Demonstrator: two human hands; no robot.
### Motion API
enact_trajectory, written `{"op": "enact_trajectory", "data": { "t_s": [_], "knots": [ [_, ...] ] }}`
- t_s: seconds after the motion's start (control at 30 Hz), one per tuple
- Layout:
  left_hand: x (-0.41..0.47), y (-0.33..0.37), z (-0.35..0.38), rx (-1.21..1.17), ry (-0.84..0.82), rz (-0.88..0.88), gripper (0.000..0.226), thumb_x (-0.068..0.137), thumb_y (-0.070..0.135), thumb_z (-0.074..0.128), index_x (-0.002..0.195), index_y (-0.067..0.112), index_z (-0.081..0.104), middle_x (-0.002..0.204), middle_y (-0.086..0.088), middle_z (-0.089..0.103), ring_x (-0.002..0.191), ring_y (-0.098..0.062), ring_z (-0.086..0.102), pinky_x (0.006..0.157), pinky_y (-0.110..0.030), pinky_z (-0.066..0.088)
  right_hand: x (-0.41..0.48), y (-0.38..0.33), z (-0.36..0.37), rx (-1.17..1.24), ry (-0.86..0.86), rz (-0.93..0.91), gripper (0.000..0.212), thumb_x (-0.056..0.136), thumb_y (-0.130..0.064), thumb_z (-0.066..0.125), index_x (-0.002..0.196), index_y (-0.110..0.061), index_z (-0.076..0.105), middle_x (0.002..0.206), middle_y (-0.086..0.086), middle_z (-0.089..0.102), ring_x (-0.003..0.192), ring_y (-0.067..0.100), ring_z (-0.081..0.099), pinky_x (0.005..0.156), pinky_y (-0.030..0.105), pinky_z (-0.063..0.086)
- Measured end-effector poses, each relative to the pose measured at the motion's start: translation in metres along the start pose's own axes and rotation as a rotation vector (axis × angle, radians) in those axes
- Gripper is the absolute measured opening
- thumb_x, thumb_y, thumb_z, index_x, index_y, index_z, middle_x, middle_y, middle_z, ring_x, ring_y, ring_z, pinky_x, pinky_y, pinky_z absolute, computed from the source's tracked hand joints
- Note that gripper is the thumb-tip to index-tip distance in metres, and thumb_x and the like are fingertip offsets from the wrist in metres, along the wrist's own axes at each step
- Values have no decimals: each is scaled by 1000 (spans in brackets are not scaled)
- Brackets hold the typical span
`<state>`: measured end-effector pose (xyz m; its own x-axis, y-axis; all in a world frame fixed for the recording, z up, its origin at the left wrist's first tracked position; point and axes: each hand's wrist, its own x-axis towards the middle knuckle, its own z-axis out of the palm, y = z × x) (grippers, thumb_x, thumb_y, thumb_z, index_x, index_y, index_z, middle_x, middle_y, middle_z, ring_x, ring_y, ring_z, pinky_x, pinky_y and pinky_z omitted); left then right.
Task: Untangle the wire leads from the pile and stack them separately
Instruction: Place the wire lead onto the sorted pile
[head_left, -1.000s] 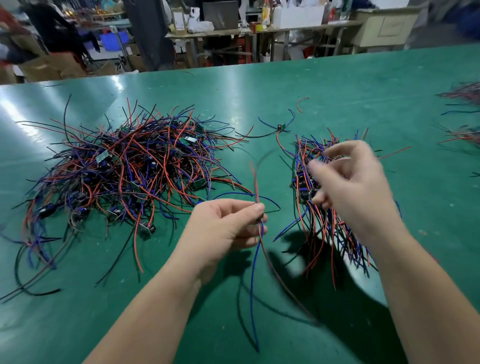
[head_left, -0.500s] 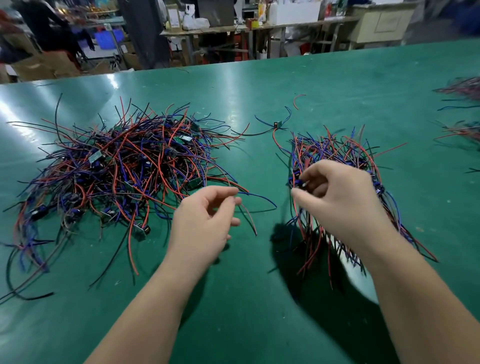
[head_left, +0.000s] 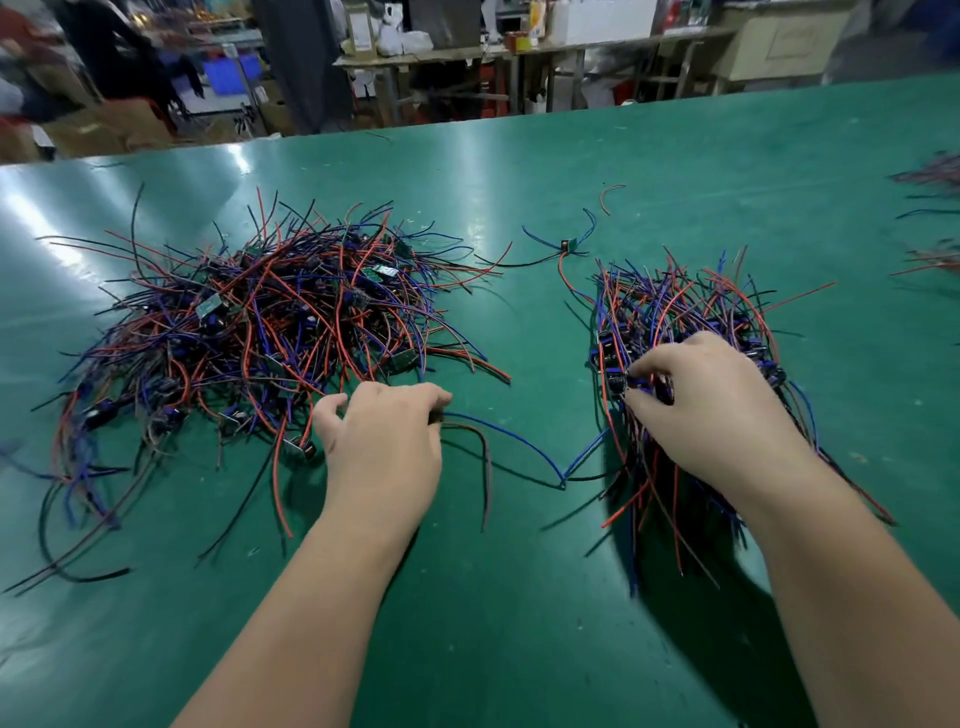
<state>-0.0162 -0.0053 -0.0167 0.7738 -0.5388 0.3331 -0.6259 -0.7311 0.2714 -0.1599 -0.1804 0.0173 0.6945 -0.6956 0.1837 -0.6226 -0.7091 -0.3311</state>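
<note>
Two heaps of wire leads lie on the green desk (head_left: 519, 623) in front of you. To your left spreads the tangled pile (head_left: 249, 332), with red, blue and black wires crossing every way and small green boards caught among them. To your right sits the stack (head_left: 675, 312), its leads running mostly toward and away from you.

Your left hand (head_left: 384, 447) is at the near right edge of the pile, palm down and fingers curled. It grips a blue lead (head_left: 519, 442), which comes out from under the fingertips. The lead trails rightward across the desk, bends, and runs up to the near left edge of the stack. A dull dark wire hangs out beside it.

Your right hand (head_left: 711, 410) lies on the near left part of the stack. Its fingers are curled down into the wires, and thumb and fingertips pinch at a small dark part there.

Farther back, between the heaps, a single lead (head_left: 569, 244) with a little green board lies alone. Beyond it lies a short red scrap (head_left: 610, 195). More wires (head_left: 930, 176) show, blurred, at the desk's far right edge
</note>
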Motion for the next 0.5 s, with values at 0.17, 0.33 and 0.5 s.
{"op": "enact_trajectory", "data": {
  "t_s": [0.17,0.33,0.5],
  "knots": [
    [0,0,-9,-326,234,36,17,85,18,69,99,22,75,88,2,75,82,-19,69,84,-32,49,-9,-19,-6,400,105,-191,8,81,-13,67,80,-18,73,73,-10,63,68,4,57,63,4,37],
    [0,13,-17,-1093,212,-122,6,83,13,72,89,14,75,76,4,74,69,-5,67,70,-22,55,-12,-25,6,370,-98,-240,13,85,-13,65,92,-20,74,73,-14,64,67,4,58,66,5,39],
    [-3,27,-27,-1451,90,-197,8,75,18,72,82,14,73,74,-2,74,71,-13,70,65,-24,56,-16,-32,6,700,-196,-241,37,82,-5,69,104,-35,65,80,-1,68,75,20,65,77,27,53]
  ]
}}
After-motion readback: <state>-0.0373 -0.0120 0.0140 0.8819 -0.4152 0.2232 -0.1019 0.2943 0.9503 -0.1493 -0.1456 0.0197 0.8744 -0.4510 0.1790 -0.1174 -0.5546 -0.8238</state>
